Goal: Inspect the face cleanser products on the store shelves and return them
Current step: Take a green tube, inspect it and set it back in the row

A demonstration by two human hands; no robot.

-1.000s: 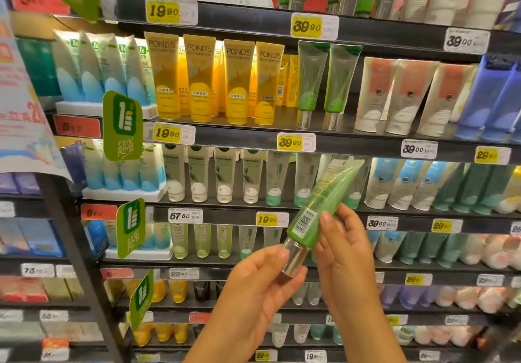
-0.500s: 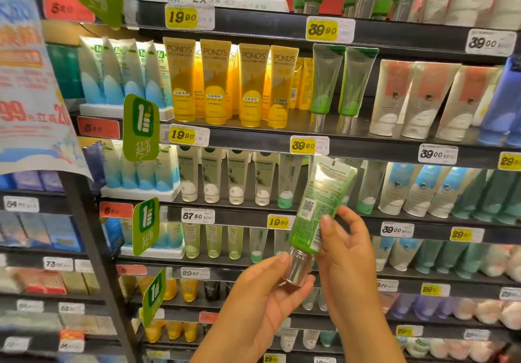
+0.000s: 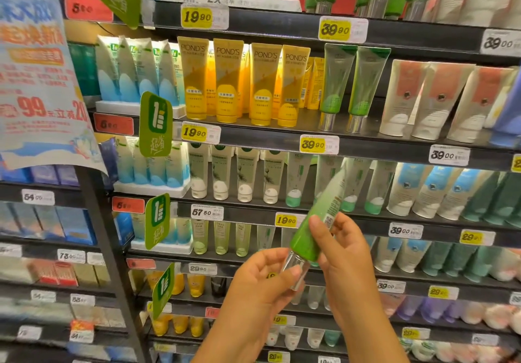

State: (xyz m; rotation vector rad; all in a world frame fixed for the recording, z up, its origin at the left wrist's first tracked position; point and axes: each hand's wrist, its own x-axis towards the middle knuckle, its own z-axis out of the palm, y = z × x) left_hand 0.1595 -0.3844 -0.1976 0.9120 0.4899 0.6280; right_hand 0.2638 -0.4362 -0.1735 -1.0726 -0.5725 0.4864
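I hold a green cleanser tube (image 3: 315, 221) with a silver cap, cap down and tilted to the right, in front of the middle shelves. My left hand (image 3: 262, 278) grips the silver cap from below. My right hand (image 3: 338, 252) pinches the green lower body, thumb on the front. Two matching green tubes (image 3: 353, 86) stand on the shelf above, right of the yellow Pond's tubes (image 3: 245, 80).
Black shelves (image 3: 253, 137) full of upright cleanser tubes fill the view, with yellow and white price tags (image 3: 318, 144) on their edges. Green promo flags (image 3: 155, 124) stick out at the left. A paper poster (image 3: 36, 80) hangs at far left.
The tube has turned in my hands, so its printed back with the barcode now faces right and the plain green side faces me. The view shifted slightly left.
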